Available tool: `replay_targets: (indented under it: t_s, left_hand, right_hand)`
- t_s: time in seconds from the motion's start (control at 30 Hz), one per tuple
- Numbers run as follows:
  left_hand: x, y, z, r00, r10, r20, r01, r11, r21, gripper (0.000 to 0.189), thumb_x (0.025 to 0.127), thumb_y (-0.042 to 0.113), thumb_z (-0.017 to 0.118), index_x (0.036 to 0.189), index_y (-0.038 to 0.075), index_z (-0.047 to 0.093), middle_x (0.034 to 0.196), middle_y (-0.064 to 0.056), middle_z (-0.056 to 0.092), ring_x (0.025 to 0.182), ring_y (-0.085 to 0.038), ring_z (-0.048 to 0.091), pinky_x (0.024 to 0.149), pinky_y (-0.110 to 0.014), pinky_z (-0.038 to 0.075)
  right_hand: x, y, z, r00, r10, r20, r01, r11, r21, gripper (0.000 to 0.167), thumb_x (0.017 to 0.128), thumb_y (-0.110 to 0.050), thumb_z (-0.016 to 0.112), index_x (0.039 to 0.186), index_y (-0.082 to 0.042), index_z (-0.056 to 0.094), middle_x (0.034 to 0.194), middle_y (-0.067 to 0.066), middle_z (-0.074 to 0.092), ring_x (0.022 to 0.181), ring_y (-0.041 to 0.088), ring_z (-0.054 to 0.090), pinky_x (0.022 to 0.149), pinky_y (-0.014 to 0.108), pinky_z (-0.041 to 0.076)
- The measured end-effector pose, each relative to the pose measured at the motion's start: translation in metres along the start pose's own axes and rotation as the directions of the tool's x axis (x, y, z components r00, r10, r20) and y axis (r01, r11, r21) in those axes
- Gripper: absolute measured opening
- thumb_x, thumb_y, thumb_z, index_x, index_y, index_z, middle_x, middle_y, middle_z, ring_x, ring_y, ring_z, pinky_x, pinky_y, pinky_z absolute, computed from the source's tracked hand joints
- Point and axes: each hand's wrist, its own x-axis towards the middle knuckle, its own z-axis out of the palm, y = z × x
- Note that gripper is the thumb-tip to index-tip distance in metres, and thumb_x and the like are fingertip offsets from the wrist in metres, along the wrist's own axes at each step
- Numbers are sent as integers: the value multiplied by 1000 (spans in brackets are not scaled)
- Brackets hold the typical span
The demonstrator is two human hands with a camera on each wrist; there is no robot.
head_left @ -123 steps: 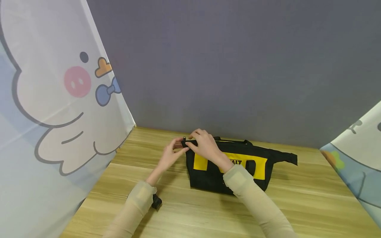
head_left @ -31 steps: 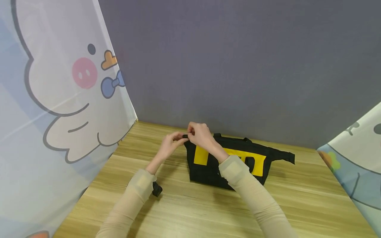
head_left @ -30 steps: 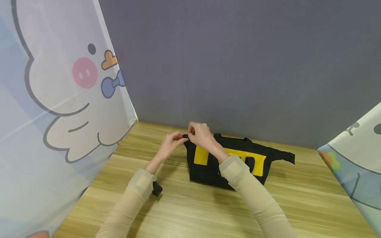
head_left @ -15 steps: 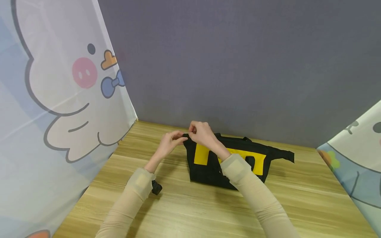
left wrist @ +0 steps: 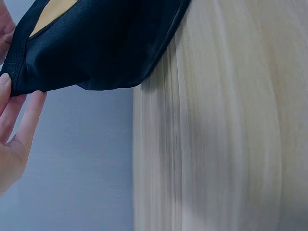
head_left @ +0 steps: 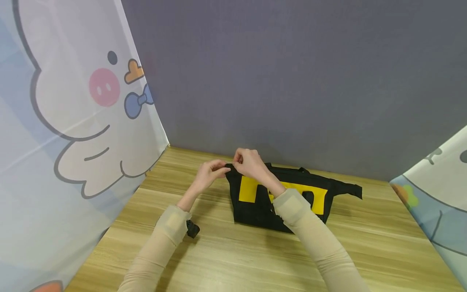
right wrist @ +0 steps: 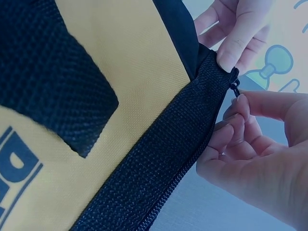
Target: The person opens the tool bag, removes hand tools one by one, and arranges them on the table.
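A black and yellow tool bag (head_left: pixel 251 213) stands on the wooden table, with its top left corner between my two hands. My left hand (head_left: pixel 208 174) pinches that corner between thumb and fingers, as the left wrist view also shows. Close beside it, my right hand (head_left: pixel 251 164) has thumb and forefinger on a small black zipper pull (right wrist: pixel 235 88), seen in the right wrist view. From there the zipper teeth (right wrist: pixel 171 192) run along the bag's top edge. My right forearm hides part of the bag's front in the head view.
Near my left sleeve lies a small black object (head_left: pixel 192 230), partly hidden. A black fabric tab (head_left: pixel 350 189) sticks out from the bag's right end. Behind stands a grey wall panel (head_left: pixel 277 81), and a cartoon-printed sheet (head_left: pixel 73 121) hangs at the left.
Since about four seconds ago, my right hand's fingers have drawn together into a pinch at the corner. In the last second both hands have stayed nearly in place, with the dark tab between them less visible.
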Motion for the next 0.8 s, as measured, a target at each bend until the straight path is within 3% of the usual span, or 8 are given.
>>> replay_targets:
  t_s: [0.5,0.8]
  left_hand:
    - [2,-4,-1,999,-41,25,43,997,-62,25,97,13,63,114,-5,67,116,-27,66,105,-40,68,91,-45,58]
    - [1,-1,-3,998,-47,36,49,998,-48,24,98,14,61,114,-3,66,116,-24,66,101,-34,70,93,-49,56]
  right_hand:
    - [2,0,-6,999,42,16,-42,998,-41,7,93,-9,62,91,-5,67,86,10,68,61,16,55,58,22,45]
    - [2,0,-10,999,41,27,-40,998,-50,9,93,-10,62,92,-5,68,90,11,71,64,16,59,60,23,48]
